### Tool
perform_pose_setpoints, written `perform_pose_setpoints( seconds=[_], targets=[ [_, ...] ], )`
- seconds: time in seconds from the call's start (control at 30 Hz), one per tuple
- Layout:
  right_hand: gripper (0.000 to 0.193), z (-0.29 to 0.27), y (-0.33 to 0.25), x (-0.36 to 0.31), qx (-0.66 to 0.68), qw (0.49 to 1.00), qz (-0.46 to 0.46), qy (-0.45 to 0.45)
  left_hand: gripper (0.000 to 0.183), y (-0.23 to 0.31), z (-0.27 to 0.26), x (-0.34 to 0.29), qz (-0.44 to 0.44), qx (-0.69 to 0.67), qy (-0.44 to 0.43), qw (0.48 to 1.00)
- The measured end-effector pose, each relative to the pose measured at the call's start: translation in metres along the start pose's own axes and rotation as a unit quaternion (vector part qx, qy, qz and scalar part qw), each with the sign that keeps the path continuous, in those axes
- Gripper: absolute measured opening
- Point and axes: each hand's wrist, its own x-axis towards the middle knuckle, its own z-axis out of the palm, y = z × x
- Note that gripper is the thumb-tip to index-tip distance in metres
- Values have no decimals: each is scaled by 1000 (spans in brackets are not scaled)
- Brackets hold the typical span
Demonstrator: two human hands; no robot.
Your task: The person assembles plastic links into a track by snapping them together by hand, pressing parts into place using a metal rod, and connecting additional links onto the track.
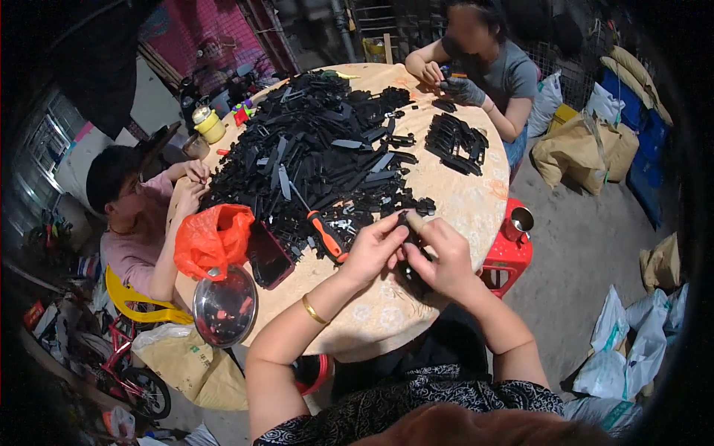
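Observation:
Over the near edge of the table, my left hand [377,247] and my right hand [445,259] meet around a small black plastic part [404,217]. Both are closed, with fingers and thumbs pinching it; most of the part is hidden by them. More black pieces [415,281] show beneath my right hand. Just left of my left hand lies an orange and black screwdriver [326,234], its shaft pointing into a large heap of black plastic parts [320,141]. Small white and metal bits lie at the heap's near side.
A phone [270,256], a red plastic bag [214,241] and a clear round container [225,306] sit at the table's left edge. Black parts [456,143] lie in rows at right. Two people work across the table. A red stool [509,249] holds a metal cup.

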Motion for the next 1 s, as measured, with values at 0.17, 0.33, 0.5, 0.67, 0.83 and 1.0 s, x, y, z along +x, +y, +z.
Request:
perform_pose_setpoints(
  seconds=[0.17, 0.33, 0.5, 0.67, 0.83, 1.0],
  targets=[
    [37, -30, 22, -6, -82, 993, 80, -26, 37, 8, -36, 42, 96, 336, 106, 931],
    [30, -35, 35, -24, -137, 973, 111, -146, 39, 37, -106, 98, 120, 709, 255, 646],
    [22, -37, 33, -23, -124, 967, 110, -193, 37, 23, -122, 115, 27, 776, 273, 568],
    [23, -23, 60, -2, -110, 981, 95, -129, 27, 31, -110, 131, -41, 731, 284, 619],
    [23, 1, 70, 21, -176, 947, 110, -246, 22, 38, -128, 130, -45, 701, 298, 646],
    [20, 13, 75, 21, -145, 960, 90, -221, 30, 36, -153, 112, -5, 544, 355, 760]
  ],
)
